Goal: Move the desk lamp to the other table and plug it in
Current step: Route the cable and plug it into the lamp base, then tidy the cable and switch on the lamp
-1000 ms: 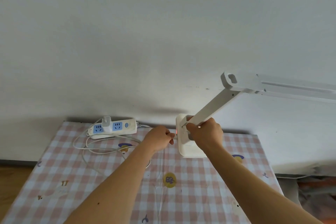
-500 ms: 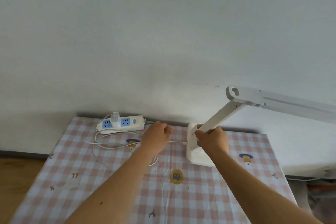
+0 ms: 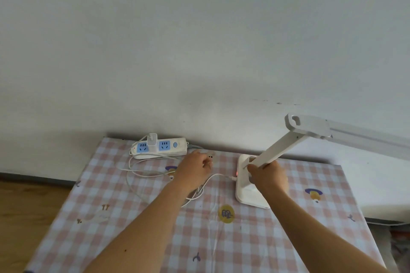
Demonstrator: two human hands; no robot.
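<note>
Cord (image 3: 218, 175) is in the lamp (image 3: 246, 186). My left hand (image 3: 195, 167), curled, hold unclear, has moved toward the power strip (image 3: 159, 147). My right hand (image 3: 267, 175) grips the lamp's arm.

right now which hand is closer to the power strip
Left. The left hand is just right of the power strip, not touching it; the right hand grips the lamp arm farther to the right.

Left hand (image 3: 195, 167) reaches forward, curled; right hand (image 3: 269, 175) grips the lamp (image 3: 278, 148).

Bare left hand (image 3: 195, 167) and forearm, small dark mole (image 3: 125, 250), bare right hand (image 3: 268, 176) and forearm
</note>
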